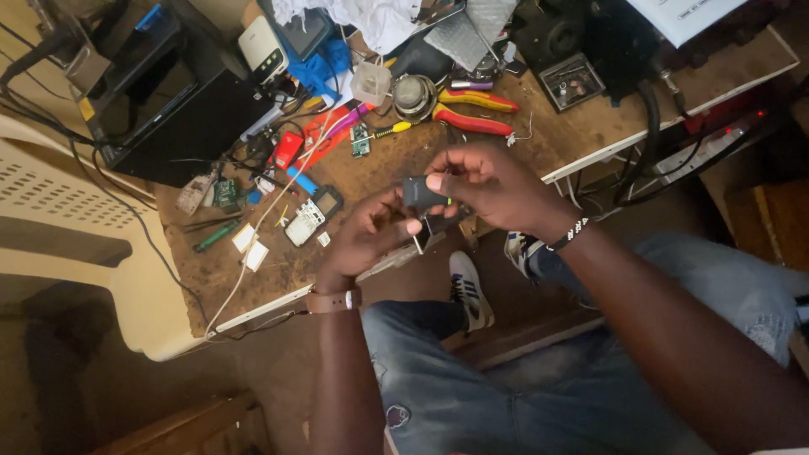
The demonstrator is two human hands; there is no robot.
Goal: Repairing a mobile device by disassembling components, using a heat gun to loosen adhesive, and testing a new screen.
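Both hands meet just over the near edge of the desk (pixel 253 278), above the person's knees. The right hand (pixel 497 190) pinches a small black block (pixel 421 192), likely a charger or adapter, between thumb and fingertips, closed firmly around its upper end. The left hand (pixel 366 236) comes up from about 7 o'clock of the block, fingers curled and gripping its lower end, where a thin pale strip (pixel 419 244) sticks out; whether that strip is a tool or part of the block is hard to tell at this size. The block looks light, hard-shelled and smooth, so it should sit easily in a fingertip pinch but could slip if squeezed on its glossy faces; its flat sides seem the safest place to hold, leaving any seam or prongs free. On the desk, at about 12 o'clock of the hands, lie red-handled pliers (pixel 472 122); at 11 o'clock a small green circuit board (pixel 361 141); at 9 o'clock an opened phone (pixel 310 217) and a green screwdriver (pixel 215 236). A white cable (pixel 253 244) trails toward 7 o'clock, and a black box (pixel 181 105) stands at 10 o'clock.
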